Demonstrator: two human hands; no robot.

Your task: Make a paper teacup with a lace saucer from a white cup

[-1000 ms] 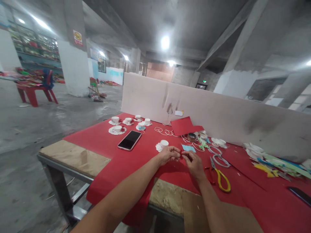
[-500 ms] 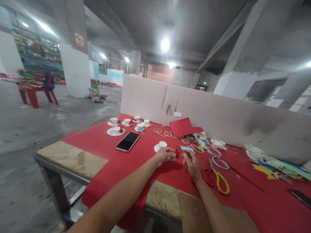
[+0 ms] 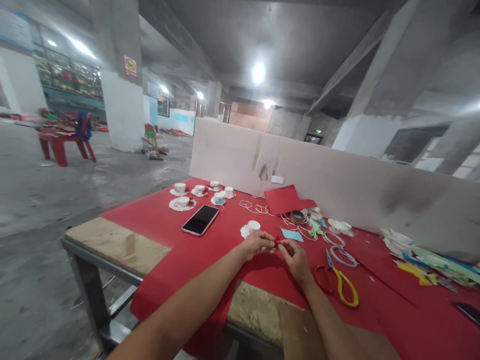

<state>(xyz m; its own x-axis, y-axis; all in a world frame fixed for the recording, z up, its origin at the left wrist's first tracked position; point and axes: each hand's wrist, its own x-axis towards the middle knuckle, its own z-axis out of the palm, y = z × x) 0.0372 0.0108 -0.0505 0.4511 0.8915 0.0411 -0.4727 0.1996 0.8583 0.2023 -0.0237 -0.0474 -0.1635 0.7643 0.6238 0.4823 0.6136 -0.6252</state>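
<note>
Near the middle of the red-covered table, my left hand pinches a small red piece. Its other side is between the fingertips of my right hand, and the two hands almost touch. Just behind my left hand stands a white cup on a scalloped white base. A light blue paper piece lies behind my right hand. Scissors with one yellow and one red handle rest to the right of my right hand.
Several small white cups on saucers stand at the back left, behind a phone. Tape, white cord, red paper and coloured scraps lie right of centre. A pale upright board borders the back.
My right hand has moved left to my left hand, and its fingertips have closed on the red piece. The whole view has shifted slightly.
</note>
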